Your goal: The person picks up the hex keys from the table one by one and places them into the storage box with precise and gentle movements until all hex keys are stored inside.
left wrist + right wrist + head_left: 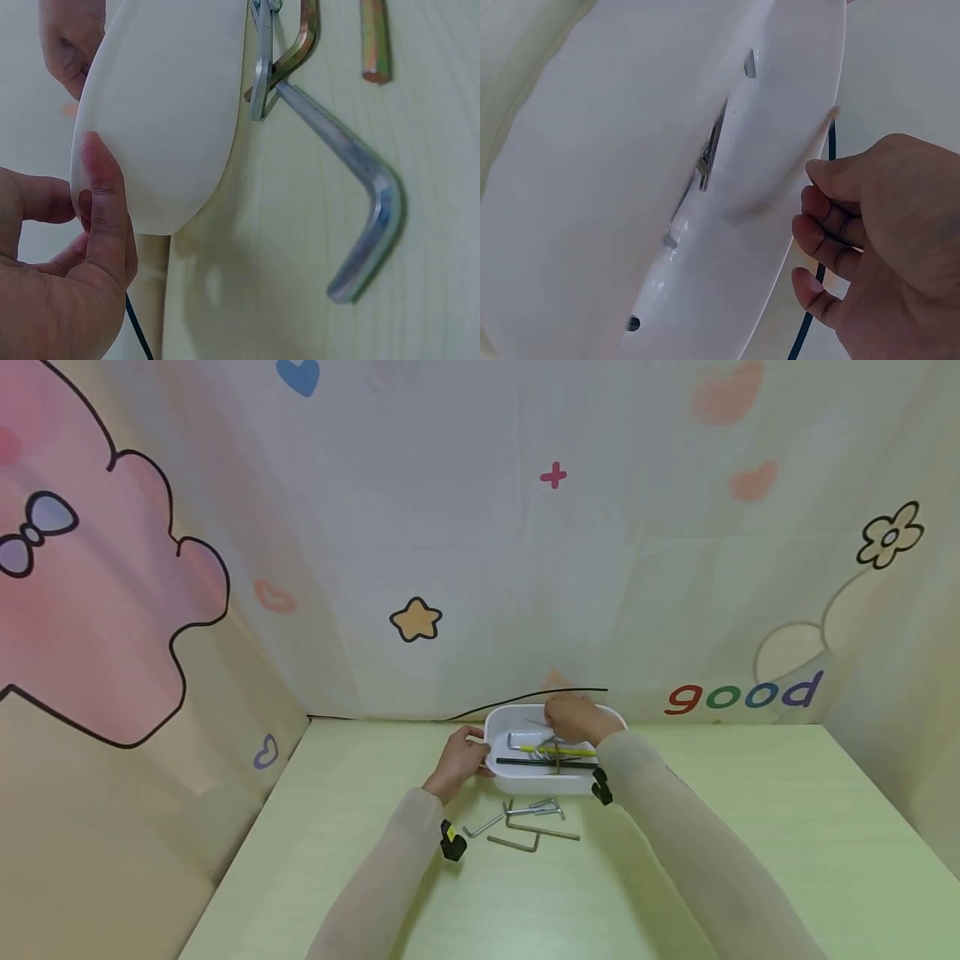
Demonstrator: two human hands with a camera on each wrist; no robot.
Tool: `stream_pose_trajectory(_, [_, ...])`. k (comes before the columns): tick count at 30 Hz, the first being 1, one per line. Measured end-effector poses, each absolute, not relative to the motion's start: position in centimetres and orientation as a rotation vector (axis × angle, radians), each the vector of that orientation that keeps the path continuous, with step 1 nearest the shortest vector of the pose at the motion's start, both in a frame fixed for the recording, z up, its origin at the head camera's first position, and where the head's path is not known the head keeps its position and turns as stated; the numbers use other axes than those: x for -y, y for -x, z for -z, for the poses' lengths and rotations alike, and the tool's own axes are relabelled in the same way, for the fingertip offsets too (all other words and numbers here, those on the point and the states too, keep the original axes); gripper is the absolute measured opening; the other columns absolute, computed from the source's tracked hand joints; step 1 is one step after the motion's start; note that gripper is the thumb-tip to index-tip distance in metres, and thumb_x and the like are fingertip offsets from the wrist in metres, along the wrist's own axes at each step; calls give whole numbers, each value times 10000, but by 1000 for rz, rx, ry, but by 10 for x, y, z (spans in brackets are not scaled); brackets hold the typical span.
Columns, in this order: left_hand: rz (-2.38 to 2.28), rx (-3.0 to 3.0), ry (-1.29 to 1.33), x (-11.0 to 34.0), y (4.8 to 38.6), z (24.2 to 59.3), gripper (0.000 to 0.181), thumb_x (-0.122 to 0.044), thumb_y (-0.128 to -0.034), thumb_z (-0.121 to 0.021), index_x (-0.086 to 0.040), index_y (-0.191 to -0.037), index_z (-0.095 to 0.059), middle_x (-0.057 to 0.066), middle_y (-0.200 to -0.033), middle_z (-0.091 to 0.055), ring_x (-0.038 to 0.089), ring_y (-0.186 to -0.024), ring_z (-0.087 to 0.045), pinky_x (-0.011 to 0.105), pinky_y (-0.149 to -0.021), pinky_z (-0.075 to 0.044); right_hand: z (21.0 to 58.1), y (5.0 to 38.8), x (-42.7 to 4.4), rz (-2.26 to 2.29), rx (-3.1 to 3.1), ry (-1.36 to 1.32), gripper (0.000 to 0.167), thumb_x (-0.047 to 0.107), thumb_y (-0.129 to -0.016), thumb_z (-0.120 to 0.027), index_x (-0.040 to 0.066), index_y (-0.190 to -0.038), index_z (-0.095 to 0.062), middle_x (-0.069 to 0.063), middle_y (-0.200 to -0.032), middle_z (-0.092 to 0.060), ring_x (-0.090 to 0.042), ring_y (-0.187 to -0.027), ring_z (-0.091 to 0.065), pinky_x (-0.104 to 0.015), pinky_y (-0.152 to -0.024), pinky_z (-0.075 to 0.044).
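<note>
White tray (pixel 543 785): on counter (pixel 720 827), long axis left to right.
Left hand (pixel 459 758): pinching its left end.
Right hand (pixel 900 232): fingers curled beside blurred, slanting hex key (pixel 791 172); grip cannot be told.
Backdrop (pixel 487 552): reads "good".

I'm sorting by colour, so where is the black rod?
In the head view, the black rod lies inside the white tub, along its near side, just in front of the yellow rod.

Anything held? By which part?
Left hand grips the white tub by its left-end rim. Right hand: can't tell if it holds the blurred L-shaped key.
</note>
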State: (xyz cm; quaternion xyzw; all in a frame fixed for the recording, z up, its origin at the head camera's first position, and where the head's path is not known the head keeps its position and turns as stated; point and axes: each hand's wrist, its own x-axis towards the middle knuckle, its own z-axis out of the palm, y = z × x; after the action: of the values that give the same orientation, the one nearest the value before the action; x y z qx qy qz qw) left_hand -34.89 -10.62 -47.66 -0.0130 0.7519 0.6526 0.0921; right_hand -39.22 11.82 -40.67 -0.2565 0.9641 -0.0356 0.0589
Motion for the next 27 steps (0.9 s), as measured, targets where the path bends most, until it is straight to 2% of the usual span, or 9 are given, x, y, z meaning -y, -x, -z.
stream_pose_trajectory(7, [-1943,-2236,43,104,347,475,382,-52,-948,-523,46,-1313,-465,223,-995,-617,132,-602,-623,233,-571,-592,411,397,-120,112,-2903,739,183,87,-960,-462,79,-997,-642,-100,-1102,-643,-319,-1147,-567,-681,-1095,-345])
stream_pose_trajectory(12, [-1958,-2246,41,104,347,475,364,-40,-939,-524,43,-1290,-476,254,-1002,-627,134,-612,-627,242,-565,-595,411,392,-125,131,-2938,791,135,81,-947,-503,103,-958,-636,-62,-1047,-619,-269,-1032,-566,-600,-1005,-441])
stream_pose_trajectory(16, [-1964,-2238,52,105,349,478,343,-36,-932,-530,26,-1268,-490,207,-954,-631,138,-620,-636,234,-557,-590,411,386,-131,160,-2983,897,126,93,-955,-529,105,-953,-655,-46,-1004,-616,-233,-936,-578,-492,-893,-508])
stream_pose_trajectory(21, [-1961,-2239,51,105,350,481,335,-35,-932,-527,24,-1260,-492,231,-982,-633,139,-619,-638,236,-560,-593,416,381,-140,194,-3023,960,147,132,-965,-567,79,-1038,-683,-65,-1052,-650,-250,-970,-623,-457,-883,-537])
stream_pose_trajectory(27, [-1961,-2244,37,104,350,480,354,-38,-941,-521,45,-1282,-481,276,-1047,-630,145,-643,-642,235,-564,-593,416,370,-150,285,-3072,896,185,165,-971,-572,60,-1093,-664,-99,-1075,-666,-273,-992,-622,-458,-859,-542])
